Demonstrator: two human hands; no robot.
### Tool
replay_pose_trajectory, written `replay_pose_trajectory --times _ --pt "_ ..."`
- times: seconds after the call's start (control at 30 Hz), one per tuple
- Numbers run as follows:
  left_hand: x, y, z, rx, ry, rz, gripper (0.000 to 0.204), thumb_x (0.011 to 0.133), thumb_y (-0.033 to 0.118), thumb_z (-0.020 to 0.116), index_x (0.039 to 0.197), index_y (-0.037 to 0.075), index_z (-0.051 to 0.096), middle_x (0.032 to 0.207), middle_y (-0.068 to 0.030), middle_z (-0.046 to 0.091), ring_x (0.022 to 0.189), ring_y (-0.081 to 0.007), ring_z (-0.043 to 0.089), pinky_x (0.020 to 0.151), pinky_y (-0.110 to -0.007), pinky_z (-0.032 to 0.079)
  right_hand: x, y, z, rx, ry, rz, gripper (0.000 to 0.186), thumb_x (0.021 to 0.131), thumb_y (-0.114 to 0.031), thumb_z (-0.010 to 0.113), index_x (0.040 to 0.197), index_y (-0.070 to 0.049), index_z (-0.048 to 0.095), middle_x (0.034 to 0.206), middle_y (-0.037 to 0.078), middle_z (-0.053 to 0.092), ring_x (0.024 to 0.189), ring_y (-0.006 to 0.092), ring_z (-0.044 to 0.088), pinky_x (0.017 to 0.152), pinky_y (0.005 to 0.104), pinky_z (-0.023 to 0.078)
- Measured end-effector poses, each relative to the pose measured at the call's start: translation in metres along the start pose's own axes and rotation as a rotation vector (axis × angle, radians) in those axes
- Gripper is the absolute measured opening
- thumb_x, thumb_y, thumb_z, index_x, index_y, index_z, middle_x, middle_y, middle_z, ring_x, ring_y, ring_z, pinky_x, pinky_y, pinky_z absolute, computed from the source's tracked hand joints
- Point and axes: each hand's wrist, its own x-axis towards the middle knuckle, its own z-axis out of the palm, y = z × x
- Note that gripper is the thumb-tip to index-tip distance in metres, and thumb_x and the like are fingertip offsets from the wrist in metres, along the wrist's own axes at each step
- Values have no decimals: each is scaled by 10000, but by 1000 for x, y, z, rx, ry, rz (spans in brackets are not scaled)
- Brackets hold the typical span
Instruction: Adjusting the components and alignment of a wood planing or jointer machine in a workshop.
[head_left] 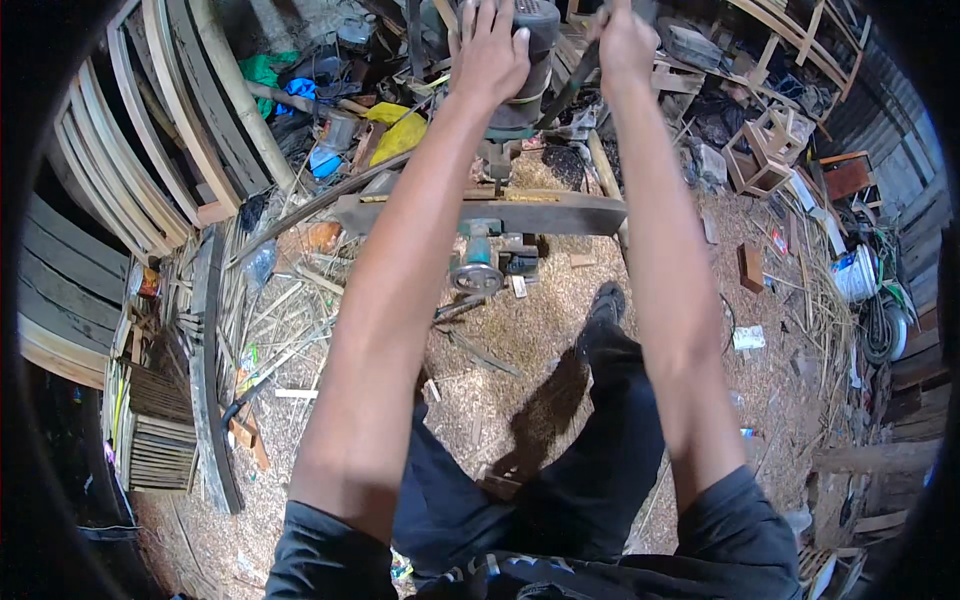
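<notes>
Dark sleeves sit nearest, bare forearms stretching forward from them. The left grip is spread, fingers nearly straight, seemingly resting on the left side of a dark rounded housing. The right grip is curled beside a dark strip; whether it has hold of that, I cannot tell. Nearer the body than both grips lie a long grey plate and a metal handwheel.
</notes>
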Motion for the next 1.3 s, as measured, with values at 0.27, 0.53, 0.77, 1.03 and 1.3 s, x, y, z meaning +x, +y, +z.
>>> replay_pose_trajectory --times 0.27,0.53,0.77,1.03,1.3 --pt "-185 0 -31 -285 -631 -482 603 957 386 425 1421 12 339 1420 -248 412 1345 -398 352 1106 -597 191 -259 36 -54 68 42 71 504 1022 -361 436 639 -47 527 551 -22 416 517 106 397 519 284 364" --pt "-325 -16 -9 -177 -1147 -593 499 904 374 546 1255 19 549 1243 -246 574 1169 -397 534 1020 -438 409 -229 53 -37 -1178 -250 41 257 874 -227 607 941 21 621 943 237 674 878 421 642 787 501 509" --pt "-347 -2 -2 -18 -1174 -543 446 825 271 633 1216 73 549 1328 -153 519 1267 -328 456 1067 -474 342 -319 133 -48 -1082 -157 333 322 935 -225 512 1097 53 502 858 311 635 825 465 632 718 540 504" --pt "-355 13 -6 52 -997 -516 460 757 110 694 1192 49 556 1265 -176 544 1233 -324 465 1059 -428 329 -351 195 -48 -1063 -3 223 317 978 -301 453 1071 1 480 815 291 624 692 485 604 627 581 468" --pt "-366 4 4 -18 -937 -515 462 739 60 670 1177 -13 541 1232 -207 538 1229 -377 446 1045 -471 333 -354 220 -45 -1102 2 291 347 981 -287 451 1135 23 479 828 276 635 692 471 615 624 562 483"
